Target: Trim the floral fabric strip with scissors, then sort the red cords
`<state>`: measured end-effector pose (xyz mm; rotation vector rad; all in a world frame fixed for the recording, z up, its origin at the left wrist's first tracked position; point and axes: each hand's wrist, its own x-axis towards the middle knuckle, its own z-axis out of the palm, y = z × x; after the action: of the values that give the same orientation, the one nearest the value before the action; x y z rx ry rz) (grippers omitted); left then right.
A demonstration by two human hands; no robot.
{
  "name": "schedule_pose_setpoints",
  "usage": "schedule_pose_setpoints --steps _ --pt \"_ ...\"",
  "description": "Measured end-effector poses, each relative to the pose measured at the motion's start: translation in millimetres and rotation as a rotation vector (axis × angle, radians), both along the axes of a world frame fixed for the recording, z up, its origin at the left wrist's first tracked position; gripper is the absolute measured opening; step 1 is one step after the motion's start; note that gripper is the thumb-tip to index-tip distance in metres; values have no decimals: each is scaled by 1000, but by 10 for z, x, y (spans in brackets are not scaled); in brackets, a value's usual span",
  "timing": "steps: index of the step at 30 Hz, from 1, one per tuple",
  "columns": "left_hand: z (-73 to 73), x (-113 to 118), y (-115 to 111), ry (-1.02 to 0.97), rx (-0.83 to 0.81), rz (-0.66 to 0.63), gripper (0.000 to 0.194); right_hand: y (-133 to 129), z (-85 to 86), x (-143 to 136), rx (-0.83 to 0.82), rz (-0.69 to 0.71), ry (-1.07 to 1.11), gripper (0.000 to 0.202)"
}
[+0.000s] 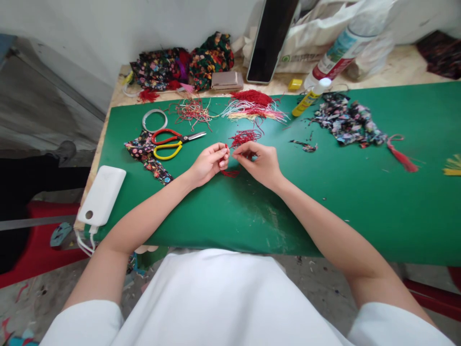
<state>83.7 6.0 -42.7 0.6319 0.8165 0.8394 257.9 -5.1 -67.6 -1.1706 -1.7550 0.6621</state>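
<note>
Over the middle of the green table mat (187,211), my left hand (212,164) is closed around a red tassel (229,173), whose threads hang out below the fingers. Its upper end shows as a bit of red at the fingertips. Close by on the right, my right hand (259,162) is closed in a pinch just beside that end. What it pinches is too small to make out. Just beyond both hands lies a bundle of dark red cords (247,138). Scissors (176,142) with one red and one yellow handle rest left of my left hand, partly on a floral fabric strip (146,154).
Red and pale tassels (254,103) and loose cords (190,111) lie farther back. A tape roll (154,120) and a white power bank (103,194) are at left. A glue stick (310,98), a spray can (338,55) and a phone (270,43) stand behind. Fabric scraps (349,122) and a red tassel (401,154) are at right.
</note>
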Motion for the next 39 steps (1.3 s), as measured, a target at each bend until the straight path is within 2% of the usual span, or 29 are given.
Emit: schedule_pose_setpoints --steps 11,15,23,30,39 --pt "-2 8 -4 3 2 13 26 -34 -6 -10 -78 -16 53 11" --pt "-12 11 -9 13 11 14 25 -30 1 -3 -40 -1 37 9" --pt "-29 18 -10 52 37 24 22 5 7 3 119 70 66 18" --pt "-110 9 -16 108 117 -104 21 22 -23 10 90 37 5 28" --pt "-125 8 -15 111 143 -67 20 14 17 11 97 28 12 26"
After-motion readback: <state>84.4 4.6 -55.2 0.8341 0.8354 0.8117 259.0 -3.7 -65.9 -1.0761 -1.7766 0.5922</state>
